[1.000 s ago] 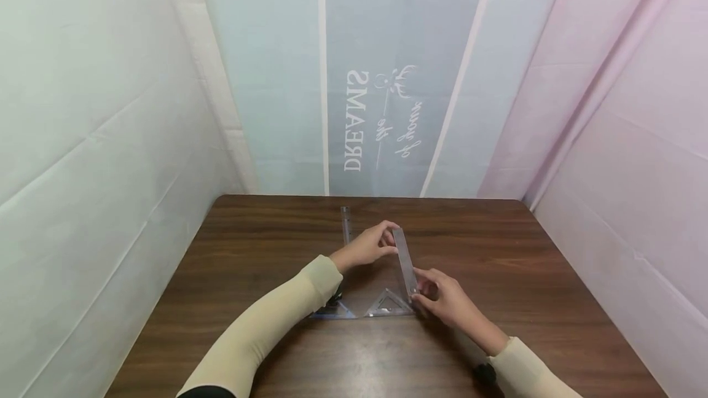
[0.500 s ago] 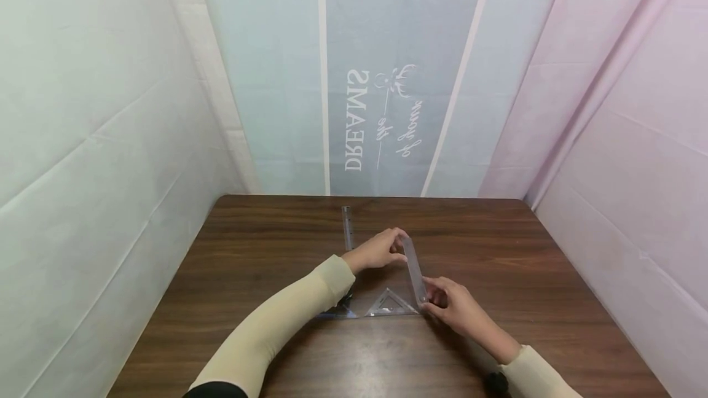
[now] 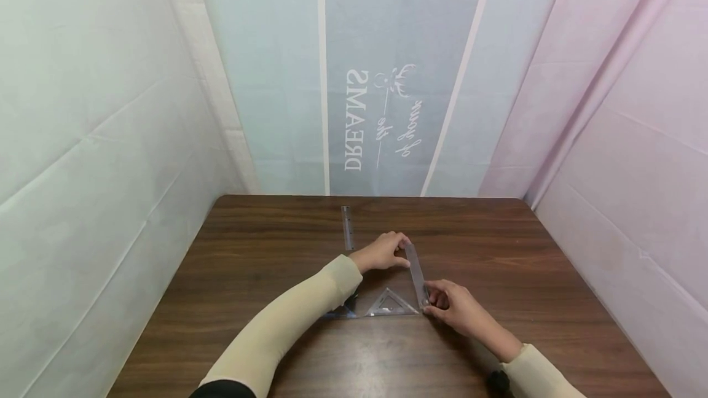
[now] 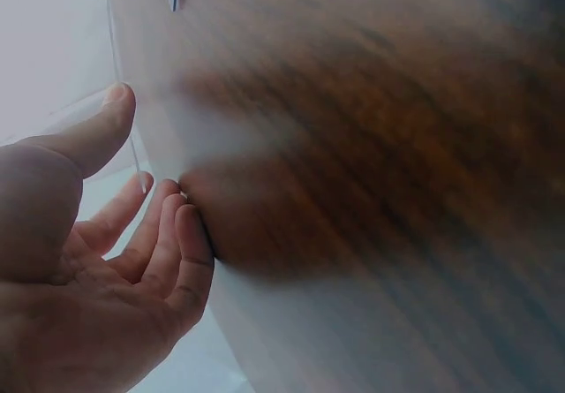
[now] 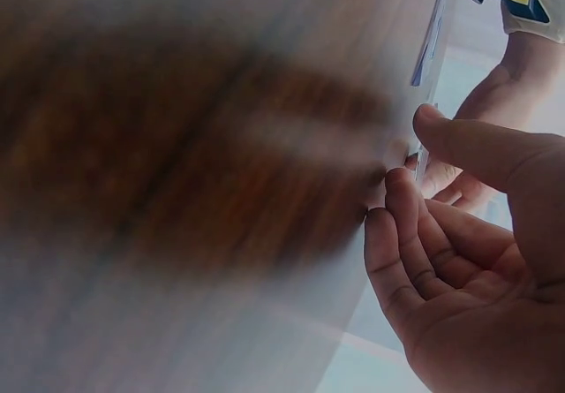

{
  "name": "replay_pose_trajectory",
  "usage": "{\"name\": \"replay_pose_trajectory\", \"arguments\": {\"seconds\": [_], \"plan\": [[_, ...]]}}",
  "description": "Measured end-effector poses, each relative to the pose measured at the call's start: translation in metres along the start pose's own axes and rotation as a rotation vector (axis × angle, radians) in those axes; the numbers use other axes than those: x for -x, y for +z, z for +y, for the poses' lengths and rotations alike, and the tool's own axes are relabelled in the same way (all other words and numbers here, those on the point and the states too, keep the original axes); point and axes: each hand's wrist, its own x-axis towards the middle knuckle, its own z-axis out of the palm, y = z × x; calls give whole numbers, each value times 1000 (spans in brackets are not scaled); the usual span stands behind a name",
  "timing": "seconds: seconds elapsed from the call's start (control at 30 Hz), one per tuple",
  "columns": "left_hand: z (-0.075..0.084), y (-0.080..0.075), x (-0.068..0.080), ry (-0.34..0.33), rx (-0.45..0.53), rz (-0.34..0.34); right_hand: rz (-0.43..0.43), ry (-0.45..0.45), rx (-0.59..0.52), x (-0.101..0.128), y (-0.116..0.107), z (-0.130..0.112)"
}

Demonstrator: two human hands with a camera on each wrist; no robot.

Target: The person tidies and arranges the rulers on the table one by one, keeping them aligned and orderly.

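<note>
In the head view, a clear plastic ruler (image 3: 416,272) slants between my two hands, low over the table. My left hand (image 3: 380,252) pinches its far end, and my right hand (image 3: 450,304) holds the near end between thumb and fingers. The left wrist view shows this ruler edge-on as a thin line, with the left thumb (image 4: 116,115) against it. Just left of the right hand lies a clear triangular set square (image 3: 389,304). Another set square with a blue edge (image 3: 345,312) is partly hidden under the left sleeve.
A second clear ruler (image 3: 347,228) lies toward the back of the dark wooden table (image 3: 265,226), beyond the left forearm. Pale cloth walls (image 3: 110,140) stand around the table's sides and back.
Both hands have shifted the ruler a little to the right and toward the person, next to the clear set square. More of the second ruler shows as the left forearm moved.
</note>
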Motion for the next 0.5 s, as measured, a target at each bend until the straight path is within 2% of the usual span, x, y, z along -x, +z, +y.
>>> {"name": "replay_pose_trajectory", "arguments": {"seconds": [0.5], "plan": [[10,2,-2,-39,-139,-11,-37,41,26,-3,-1,-1]]}}
